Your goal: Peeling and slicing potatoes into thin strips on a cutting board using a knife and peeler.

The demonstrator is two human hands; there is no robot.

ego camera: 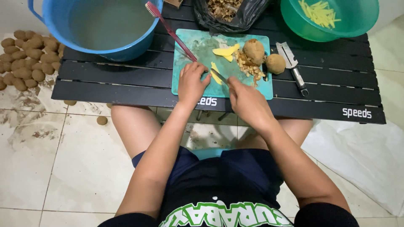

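My left hand (pixel 191 83) rests on a teal cutting board (pixel 191 54), fingers pressing a pale yellow potato piece (pixel 215 72). A knife (pixel 219 76) is gripped in my right hand (pixel 246 100), its blade lying against that piece. More peeled yellow slices (pixel 226 51) lie farther back on the board beside a heap of peelings (pixel 248 66). One unpeeled potato (pixel 254 50) sits on the board and another (pixel 275 63) at its right edge.
The board lies on a low black slatted table (pixel 328 84). On it stand a blue tub of water (pixel 103 23) holding a red toothbrush (pixel 168 27), a green bowl of potato sticks (pixel 328 17), a black bag of peelings (pixel 227 12) and a peeler (pixel 292 67). Potatoes (pixel 27 59) are piled on the tiled floor at left.
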